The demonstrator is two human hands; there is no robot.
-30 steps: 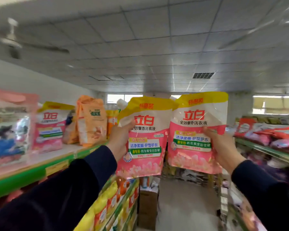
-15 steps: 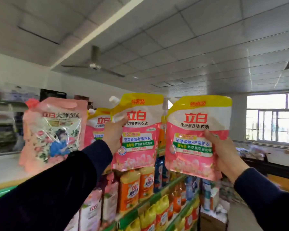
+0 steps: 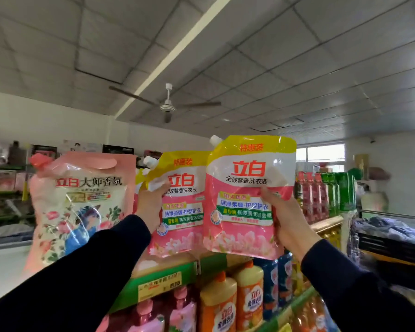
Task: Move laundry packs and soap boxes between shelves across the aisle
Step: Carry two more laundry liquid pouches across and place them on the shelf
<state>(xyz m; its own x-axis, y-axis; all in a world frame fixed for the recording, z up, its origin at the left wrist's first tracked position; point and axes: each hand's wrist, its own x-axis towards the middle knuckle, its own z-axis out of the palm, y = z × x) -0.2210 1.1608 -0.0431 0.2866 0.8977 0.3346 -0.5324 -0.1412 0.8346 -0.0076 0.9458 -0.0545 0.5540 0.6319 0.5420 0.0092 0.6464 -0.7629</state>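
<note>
I hold two pink and yellow laundry packs upright at head height over the top shelf (image 3: pixel 163 271). My left hand (image 3: pixel 151 202) grips the left laundry pack (image 3: pixel 182 207) by its left side below the white spout. My right hand (image 3: pixel 285 224) grips the right laundry pack (image 3: pixel 244 202) by its right side; this pack overlaps the left one's edge. A larger pale pink floral laundry pack (image 3: pixel 82 202) stands on the top shelf to the left.
Below the top shelf's green edge stand orange detergent bottles (image 3: pixel 233 305) and pink bottles (image 3: pixel 177 312). Red and green bottles (image 3: pixel 326 195) line a shelf at the right. A ceiling fan (image 3: pixel 167 107) hangs overhead. A window (image 3: pixel 324 153) is at the far right.
My view has swung left from the aisle toward the left shelf. Both packs stayed in my hands and now sit closer together above the shelf, beside the floral pack.
</note>
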